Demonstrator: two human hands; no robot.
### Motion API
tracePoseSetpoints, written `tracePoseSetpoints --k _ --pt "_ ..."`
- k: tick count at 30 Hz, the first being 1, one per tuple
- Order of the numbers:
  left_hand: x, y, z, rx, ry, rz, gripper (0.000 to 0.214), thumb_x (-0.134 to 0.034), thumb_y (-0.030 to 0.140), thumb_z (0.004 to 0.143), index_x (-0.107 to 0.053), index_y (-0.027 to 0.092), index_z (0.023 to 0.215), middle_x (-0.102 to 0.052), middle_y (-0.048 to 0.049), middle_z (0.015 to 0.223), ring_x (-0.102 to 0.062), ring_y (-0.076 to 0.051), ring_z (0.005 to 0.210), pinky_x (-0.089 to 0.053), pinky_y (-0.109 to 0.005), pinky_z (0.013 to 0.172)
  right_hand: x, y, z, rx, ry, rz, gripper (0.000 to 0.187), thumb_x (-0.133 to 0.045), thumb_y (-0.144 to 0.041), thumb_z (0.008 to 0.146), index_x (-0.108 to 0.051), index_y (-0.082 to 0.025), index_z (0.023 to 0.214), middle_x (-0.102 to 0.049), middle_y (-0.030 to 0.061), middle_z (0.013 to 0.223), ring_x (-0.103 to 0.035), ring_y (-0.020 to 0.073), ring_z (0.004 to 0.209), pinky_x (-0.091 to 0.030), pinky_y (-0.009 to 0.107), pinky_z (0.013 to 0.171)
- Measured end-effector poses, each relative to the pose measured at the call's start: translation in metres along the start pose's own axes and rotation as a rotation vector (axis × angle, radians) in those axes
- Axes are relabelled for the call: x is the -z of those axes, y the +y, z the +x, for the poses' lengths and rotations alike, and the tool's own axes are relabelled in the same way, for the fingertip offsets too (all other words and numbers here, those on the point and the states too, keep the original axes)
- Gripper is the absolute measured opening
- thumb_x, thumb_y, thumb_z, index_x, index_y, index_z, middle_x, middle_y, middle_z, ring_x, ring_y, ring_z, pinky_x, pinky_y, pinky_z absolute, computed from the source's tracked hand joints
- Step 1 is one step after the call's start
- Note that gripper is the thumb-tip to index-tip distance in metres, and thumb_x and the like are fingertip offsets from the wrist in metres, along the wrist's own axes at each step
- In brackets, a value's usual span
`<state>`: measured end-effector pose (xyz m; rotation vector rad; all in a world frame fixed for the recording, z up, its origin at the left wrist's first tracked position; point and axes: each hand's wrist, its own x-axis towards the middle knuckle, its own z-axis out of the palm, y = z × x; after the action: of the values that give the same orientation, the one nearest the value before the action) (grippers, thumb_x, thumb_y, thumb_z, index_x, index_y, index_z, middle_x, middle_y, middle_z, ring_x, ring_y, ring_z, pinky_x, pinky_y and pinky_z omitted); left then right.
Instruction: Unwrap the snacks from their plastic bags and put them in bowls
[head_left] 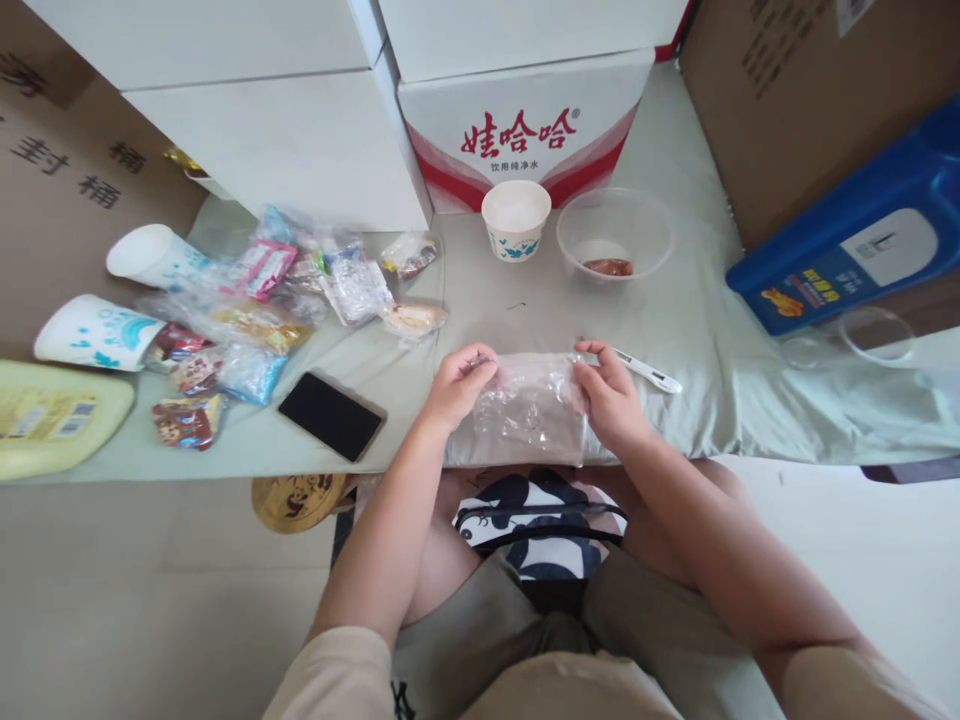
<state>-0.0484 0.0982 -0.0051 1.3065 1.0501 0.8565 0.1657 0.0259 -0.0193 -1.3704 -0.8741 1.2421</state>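
Head view. The left hand [457,385] and the right hand [611,395] are each closed in a pinch on one upper corner of the crumpled clear plastic bag [529,410]. The opposed grips keep the bag spread flat at the near edge of the pale-green-clothed desk [675,310], above the lap.

Count:
- one bag, held
- one flat black phone [330,415], left of the bag
- one slim white pen-shaped tool [649,372], just beside the right hand
- one upright white paper cup [516,218]
- two tipped white-and-blue paper cups [97,332]
- one clear plastic bowl [615,235]
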Motion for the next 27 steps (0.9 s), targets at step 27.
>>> tracePoseSetpoints --k 27 --pt "0.002 -0.008 0.003 0.012 0.017 0.098 0.022 -0.072 0.034 0.078 -0.061 0.021 0.092 -0.070 0.0002 0.079 -0.065 -0.012 0.068 -0.049 -0.022 0.061 -0.003 -0.003 0.006 -0.096 -0.060 0.097 0.037 -0.065 -0.054 0.077 -0.061 -0.024 0.098 -0.069 0.0000 0.085 -0.066 0.0161 0.073 -0.054 0.031 0.071"
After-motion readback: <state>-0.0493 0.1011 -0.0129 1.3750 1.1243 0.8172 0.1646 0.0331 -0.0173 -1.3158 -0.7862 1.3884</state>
